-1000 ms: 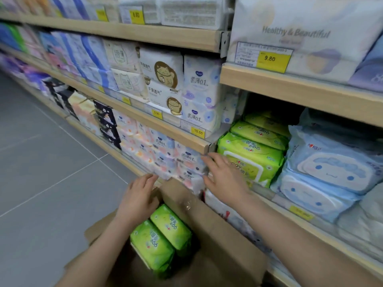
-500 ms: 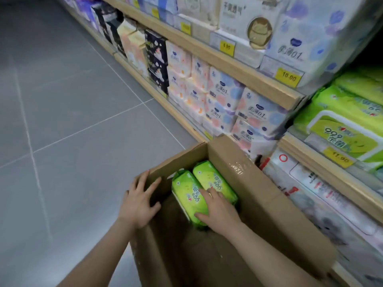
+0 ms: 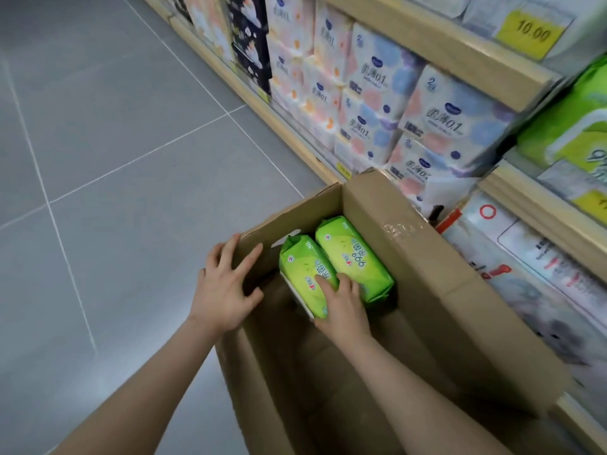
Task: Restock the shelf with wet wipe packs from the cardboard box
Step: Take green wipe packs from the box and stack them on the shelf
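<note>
Since half a second ago your right hand has barely shifted: it lies on the near end of the left pack in the box, fingers curled over the pack's top and thumb down at its near edge, gripping it, though the pack does not look lifted. Your left hand is where it was, spread wide and flat on the box's left wall, fingers over the rim. A second ago the right hand was up at the green packs on the shelf; now it is down in the box at lower centre of the frame.

The right pack lies beside the left one, touching it along their long sides, both at the far end of the box. The near end of the left pack is covered by your hand, and its underside is hidden. The box's near end is cut off by the bottom edge. Whether more packs lie beneath these two you cannot tell.

The shelf runs along the upper right, a pale wood board with a yellow price tag reading 10.00. The green shelf packs at the right edge are blurred and cropped. Both packs in the box are glossy soft plastic, pillow-shaped with crimped ends. The box is plain brown cardboard with a strip of clear tape on its right flap. The floor is grey tile with thin pale joints.
</note>
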The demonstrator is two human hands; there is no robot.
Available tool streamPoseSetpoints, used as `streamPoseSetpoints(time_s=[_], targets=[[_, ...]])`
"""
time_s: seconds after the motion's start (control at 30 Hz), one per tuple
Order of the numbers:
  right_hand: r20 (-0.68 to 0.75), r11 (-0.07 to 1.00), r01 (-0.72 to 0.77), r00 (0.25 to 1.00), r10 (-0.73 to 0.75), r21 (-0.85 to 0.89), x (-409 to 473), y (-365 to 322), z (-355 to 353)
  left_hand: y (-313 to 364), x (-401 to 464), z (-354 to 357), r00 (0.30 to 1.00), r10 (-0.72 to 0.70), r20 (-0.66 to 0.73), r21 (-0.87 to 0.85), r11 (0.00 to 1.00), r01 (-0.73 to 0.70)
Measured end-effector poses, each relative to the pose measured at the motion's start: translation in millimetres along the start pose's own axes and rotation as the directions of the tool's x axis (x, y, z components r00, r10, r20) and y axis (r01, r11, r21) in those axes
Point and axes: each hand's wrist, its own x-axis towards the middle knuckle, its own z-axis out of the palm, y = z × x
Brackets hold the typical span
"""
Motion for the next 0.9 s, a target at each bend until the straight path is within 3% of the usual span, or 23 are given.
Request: streamPoseSetpoints(time_s=[0.2,0.4,0.57,0.73,0.9], targets=[[0.096,0.998,0.060,0.994,-0.057,-0.025,-25.5,23.2,-2.6,0.5,-0.6,-0.7,1.000,0.006,-0.003,-0.002,1.000,-0.006],[0.143,0.998,0.035,0.989,-0.029,-0.045,-19.1,-0.1,10.8,0.0,0.0,-0.7,1.000,0.002,-0.005,-0.019,1.000,-0.002],[0.055,0.953,0.045,0.998,-0.029,-0.301,-19.8,-6.7,23.8,0.0,0.2,0.5,1.000,0.003,-0.005,-0.009,1.000,-0.003],[0.066,0.982,0.062,0.997,-0.051,-0.176,-12.7,6.7,10.7,1.7,1.2,-2.2,1.000,0.001,0.022,-0.016,1.000,0.000],[0.205,0.990,0.134,0.971,-0.122,-0.050,-28.0,29.8,-33.2,5.1,-0.3,-8.0,0.999,-0.014,0.045,0.013,1.000,0.014]])
